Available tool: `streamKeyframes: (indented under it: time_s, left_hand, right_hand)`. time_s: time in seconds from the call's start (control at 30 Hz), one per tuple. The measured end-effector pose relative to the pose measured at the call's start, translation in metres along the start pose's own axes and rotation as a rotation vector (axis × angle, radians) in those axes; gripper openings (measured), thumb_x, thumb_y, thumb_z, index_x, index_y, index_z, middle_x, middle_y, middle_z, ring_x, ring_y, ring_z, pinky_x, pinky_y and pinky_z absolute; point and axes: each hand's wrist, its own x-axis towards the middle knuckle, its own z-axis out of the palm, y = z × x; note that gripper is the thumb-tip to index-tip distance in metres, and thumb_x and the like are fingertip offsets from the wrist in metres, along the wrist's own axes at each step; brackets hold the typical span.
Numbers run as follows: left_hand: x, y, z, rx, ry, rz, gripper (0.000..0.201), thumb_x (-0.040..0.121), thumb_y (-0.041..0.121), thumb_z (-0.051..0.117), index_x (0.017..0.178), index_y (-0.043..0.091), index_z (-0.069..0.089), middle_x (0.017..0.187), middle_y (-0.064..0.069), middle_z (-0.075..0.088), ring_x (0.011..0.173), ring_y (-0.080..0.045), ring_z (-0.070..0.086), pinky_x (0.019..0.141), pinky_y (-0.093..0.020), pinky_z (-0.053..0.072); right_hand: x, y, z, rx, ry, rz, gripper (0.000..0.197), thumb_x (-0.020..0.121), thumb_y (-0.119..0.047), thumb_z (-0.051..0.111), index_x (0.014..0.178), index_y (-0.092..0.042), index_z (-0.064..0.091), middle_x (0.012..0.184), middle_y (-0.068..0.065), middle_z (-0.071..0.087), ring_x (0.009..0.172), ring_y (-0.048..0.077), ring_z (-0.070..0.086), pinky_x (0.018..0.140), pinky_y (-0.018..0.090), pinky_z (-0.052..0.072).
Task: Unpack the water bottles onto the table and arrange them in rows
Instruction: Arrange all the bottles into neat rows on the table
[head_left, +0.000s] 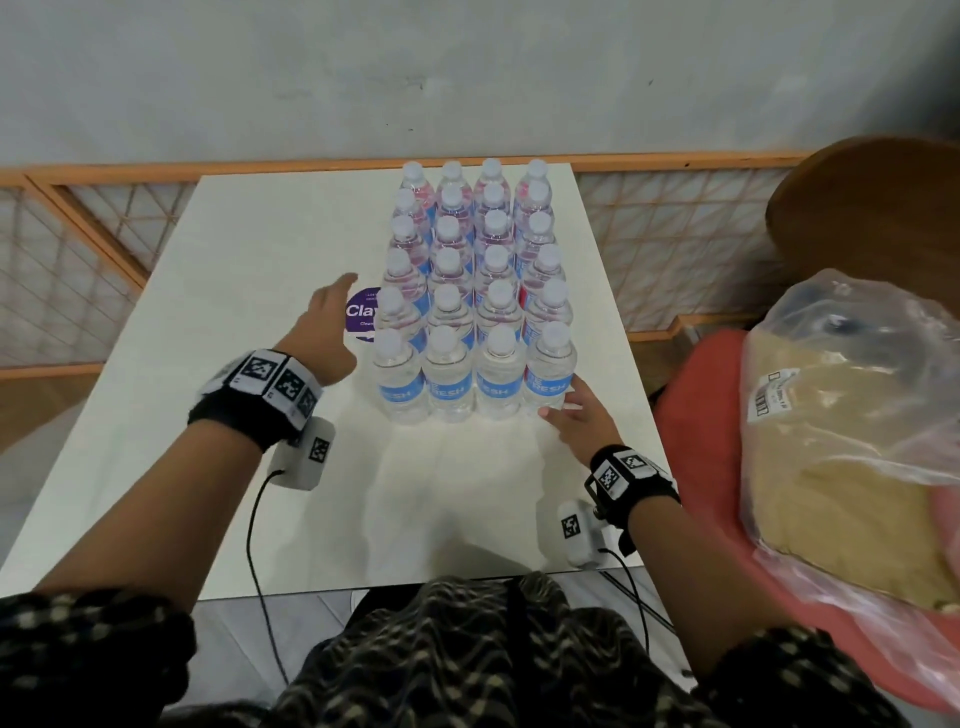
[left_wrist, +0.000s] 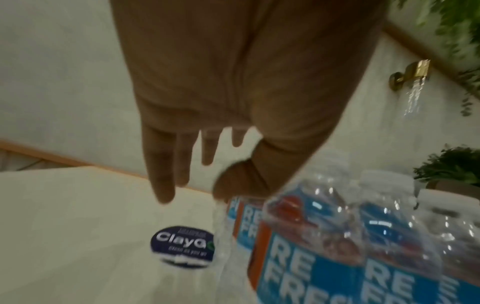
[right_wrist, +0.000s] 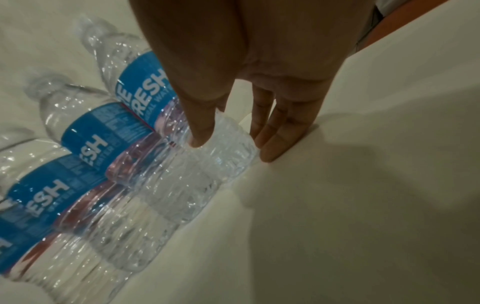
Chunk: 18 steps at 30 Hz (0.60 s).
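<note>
Several clear water bottles with white caps and blue labels stand upright in a tight block of rows on the white table. My left hand hovers open just left of the block, fingers straight, touching nothing; the left wrist view shows its fingers spread above the table beside the bottles. My right hand lies open at the block's near right corner. Its thumb presses the base of the corner bottle, and the other fingers rest straight along its side on the table.
A round purple sticker lies on the table left of the bottles. At the right, a red seat holds a clear plastic bag of tan contents. An orange lattice railing and a wall run behind the table.
</note>
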Motion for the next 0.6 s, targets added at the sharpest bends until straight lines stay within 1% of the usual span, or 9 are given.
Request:
streamKeyframes:
  time_s: [0.03,0.1,0.17,0.23,0.3,0.4,0.47,0.53,0.6]
  left_hand:
    - [0.002,-0.011,0.006,-0.012,-0.09,-0.028,0.107,0.07,-0.011,0.064,0.151,0.022,0.003,0.151,-0.017,0.021,0.13,-0.036,0.038,0.105,-0.046,0.039]
    - [0.002,-0.021,0.018,-0.097,-0.227,-0.03,0.131,0.062,-0.004,0.08,0.15,0.027,-0.012,0.155,-0.013,0.016,0.138,-0.033,0.03,0.106,-0.05,0.039]
    - [-0.001,-0.019,0.029,-0.198,-0.296,-0.022,0.14,0.059,0.002,0.086,0.149,0.026,-0.018,0.156,-0.009,0.017,0.142,-0.027,0.026,0.109,-0.051,0.035]
    - [-0.003,-0.014,0.039,-0.271,-0.3,-0.003,0.142,0.058,0.005,0.087,0.148,0.022,-0.02,0.151,-0.009,0.03,0.139,-0.025,0.032,0.11,-0.049,0.035]
    - [-0.002,-0.012,0.046,-0.32,-0.272,0.019,0.139,0.06,0.002,0.086,0.148,0.019,-0.02,0.146,-0.006,0.038,0.135,-0.022,0.039,0.11,-0.048,0.035]
    - [-0.002,-0.014,0.049,-0.38,-0.224,0.043,0.136,0.06,0.002,0.087,0.149,0.02,-0.013,0.143,-0.002,0.039,0.133,-0.022,0.042,0.109,-0.049,0.036]
    - [-0.003,-0.014,0.049,-0.397,-0.226,0.052,0.134,0.06,0.001,0.086,0.15,0.02,-0.011,0.141,0.0,0.04,0.131,-0.021,0.043,0.109,-0.048,0.037]
    - [-0.004,-0.013,0.049,-0.397,-0.229,0.05,0.134,0.06,0.001,0.086,0.15,0.02,-0.012,0.143,-0.001,0.04,0.131,-0.021,0.042,0.109,-0.046,0.037]
    - [-0.006,-0.01,0.047,-0.392,-0.235,0.05,0.138,0.058,0.005,0.088,0.149,0.02,-0.015,0.146,-0.002,0.037,0.133,-0.018,0.04,0.11,-0.043,0.035]
  right_hand:
    - [0.0,-0.001,0.0,-0.015,0.001,0.002,0.064,0.082,-0.027,0.07,0.137,-0.038,0.04,0.126,0.006,0.054,0.107,0.023,0.057,0.092,0.042,0.05]
    - [0.001,-0.004,-0.001,-0.037,-0.008,0.0,0.061,0.083,-0.027,0.069,0.137,-0.037,0.041,0.126,0.007,0.054,0.104,0.021,0.056,0.09,0.041,0.05]
    - [0.001,-0.006,-0.002,-0.056,-0.018,-0.001,0.061,0.084,-0.027,0.068,0.138,-0.036,0.042,0.127,0.007,0.054,0.104,0.021,0.056,0.089,0.04,0.051]
    - [0.0,-0.008,-0.003,-0.074,-0.023,-0.002,0.061,0.084,-0.028,0.068,0.138,-0.036,0.041,0.127,0.008,0.054,0.105,0.022,0.057,0.089,0.04,0.051]
    - [0.0,-0.009,-0.004,-0.086,-0.025,-0.009,0.06,0.084,-0.028,0.068,0.138,-0.036,0.041,0.126,0.009,0.055,0.105,0.023,0.057,0.09,0.041,0.05]
    - [-0.001,-0.01,-0.003,-0.103,-0.02,-0.008,0.061,0.084,-0.029,0.068,0.139,-0.035,0.04,0.125,0.01,0.055,0.104,0.022,0.057,0.091,0.04,0.05]
    - [-0.001,-0.012,-0.002,-0.106,-0.011,0.003,0.061,0.084,-0.03,0.068,0.139,-0.035,0.039,0.124,0.008,0.055,0.106,0.023,0.057,0.094,0.044,0.051]
    - [-0.002,-0.014,-0.002,-0.105,-0.001,0.011,0.063,0.084,-0.03,0.068,0.139,-0.035,0.038,0.119,0.004,0.054,0.106,0.022,0.056,0.095,0.046,0.05]
    - [-0.003,-0.016,-0.001,-0.107,0.003,0.016,0.064,0.084,-0.03,0.068,0.14,-0.033,0.037,0.116,0.001,0.052,0.106,0.022,0.056,0.096,0.047,0.05]
